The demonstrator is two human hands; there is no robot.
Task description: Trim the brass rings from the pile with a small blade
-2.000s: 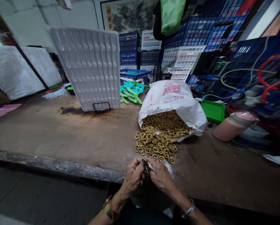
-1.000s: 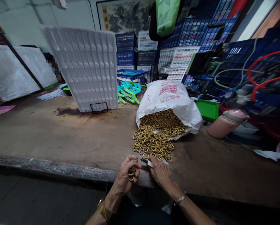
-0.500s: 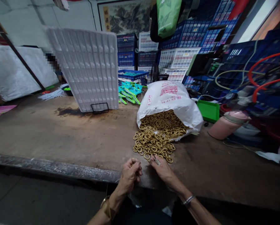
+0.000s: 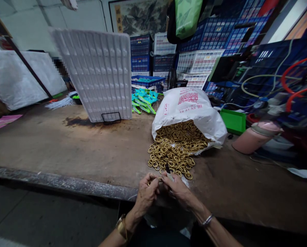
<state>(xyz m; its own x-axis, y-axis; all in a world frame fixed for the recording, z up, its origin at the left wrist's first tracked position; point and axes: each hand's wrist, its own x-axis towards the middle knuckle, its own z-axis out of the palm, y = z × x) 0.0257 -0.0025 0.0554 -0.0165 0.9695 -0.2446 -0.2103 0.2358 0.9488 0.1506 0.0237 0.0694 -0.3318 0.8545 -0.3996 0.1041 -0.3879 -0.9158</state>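
Note:
Close to the table's front edge, my left hand (image 4: 146, 192) is closed around gold rings, mostly hidden by the fingers. A gold ring (image 4: 160, 179) shows at its fingertips, between the two hands. My right hand (image 4: 178, 189) grips a small knife (image 4: 170, 176) with a pale handle and a dark blade pointing up and away from me. Its fingertips meet the ring at my left hand. Just beyond both hands lies a loose pile of gold rings (image 4: 170, 158), spilling from the mouth of a white woven sack (image 4: 166, 118) with red print.
A ribbed white plastic tray (image 4: 99, 75) leans upright in a black wire stand. Behind the sack are blue-green plastic pieces (image 4: 145, 99) and stacked crates (image 4: 194, 61). To the right, a green tray (image 4: 233, 121) and a pink bottle (image 4: 253, 139) stand on the wooden table (image 4: 66, 151).
A second ago my left hand lay turned with several rings showing, apart from the right. The hands have since come together at a ring, and the knife blade has swung upward.

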